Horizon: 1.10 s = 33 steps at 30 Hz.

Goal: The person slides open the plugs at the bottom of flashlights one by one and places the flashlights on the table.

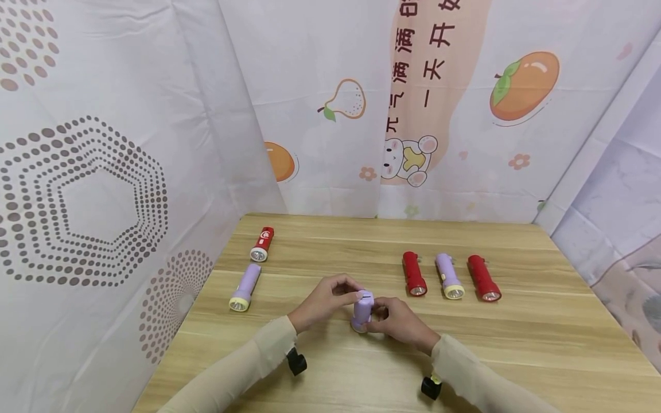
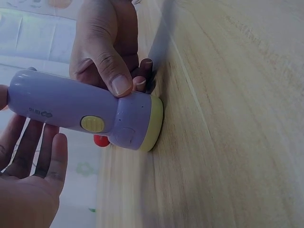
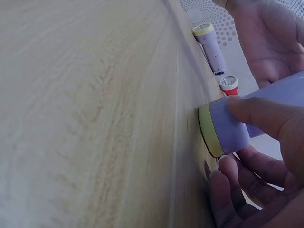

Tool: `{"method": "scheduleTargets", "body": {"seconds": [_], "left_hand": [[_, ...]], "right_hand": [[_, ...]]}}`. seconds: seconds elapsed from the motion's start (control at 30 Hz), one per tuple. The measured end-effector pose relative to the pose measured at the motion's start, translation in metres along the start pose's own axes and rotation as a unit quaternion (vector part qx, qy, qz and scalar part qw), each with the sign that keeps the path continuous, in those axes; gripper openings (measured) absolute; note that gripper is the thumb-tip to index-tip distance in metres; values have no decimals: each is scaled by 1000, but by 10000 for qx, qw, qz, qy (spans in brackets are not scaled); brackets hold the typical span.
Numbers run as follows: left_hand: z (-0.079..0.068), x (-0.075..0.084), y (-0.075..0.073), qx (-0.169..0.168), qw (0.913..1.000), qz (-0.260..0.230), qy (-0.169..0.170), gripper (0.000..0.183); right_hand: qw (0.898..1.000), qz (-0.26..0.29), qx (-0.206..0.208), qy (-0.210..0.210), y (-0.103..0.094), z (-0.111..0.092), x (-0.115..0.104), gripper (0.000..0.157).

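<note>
Forearms (image 1: 232, 364) (image 1: 482, 373) inward, hands (image 1: 324, 301) (image 1: 401, 323) probably round flashlight (image 1: 363, 310)

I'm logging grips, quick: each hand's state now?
Left hand: holding a purple flashlight by its tail end.
Right hand: holding the same flashlight near its head.

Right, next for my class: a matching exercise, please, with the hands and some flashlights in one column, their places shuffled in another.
1. Red-and-white flashlight
2. Red-rimmed flashlights
3. Left hand
4. Right hand

A. At the head of the lens-down lilac flashlight
B. Right side of the table, flanking another lilac flashlight
C. Far left of the table
D. At the tail of the lens-down lilac flashlight

Pairs: 1-C, 2-B, 3-D, 4-A
</note>
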<state>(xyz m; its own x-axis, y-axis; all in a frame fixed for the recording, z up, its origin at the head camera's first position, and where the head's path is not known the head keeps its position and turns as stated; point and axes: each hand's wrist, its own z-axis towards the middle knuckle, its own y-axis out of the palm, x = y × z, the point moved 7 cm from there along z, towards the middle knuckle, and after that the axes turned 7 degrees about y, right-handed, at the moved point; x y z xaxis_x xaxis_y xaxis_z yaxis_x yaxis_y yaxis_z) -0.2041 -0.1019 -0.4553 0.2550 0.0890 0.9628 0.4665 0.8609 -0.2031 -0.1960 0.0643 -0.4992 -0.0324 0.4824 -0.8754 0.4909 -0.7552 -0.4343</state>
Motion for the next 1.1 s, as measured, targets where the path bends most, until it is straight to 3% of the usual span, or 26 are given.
{"method": "scheduleTargets", "body": {"seconds": [1.1], "left_hand": [[7, 5, 5, 180, 9991, 358, 171, 13]], "right_hand": [[9998, 40, -36, 212, 0, -2, -1, 44]]}}
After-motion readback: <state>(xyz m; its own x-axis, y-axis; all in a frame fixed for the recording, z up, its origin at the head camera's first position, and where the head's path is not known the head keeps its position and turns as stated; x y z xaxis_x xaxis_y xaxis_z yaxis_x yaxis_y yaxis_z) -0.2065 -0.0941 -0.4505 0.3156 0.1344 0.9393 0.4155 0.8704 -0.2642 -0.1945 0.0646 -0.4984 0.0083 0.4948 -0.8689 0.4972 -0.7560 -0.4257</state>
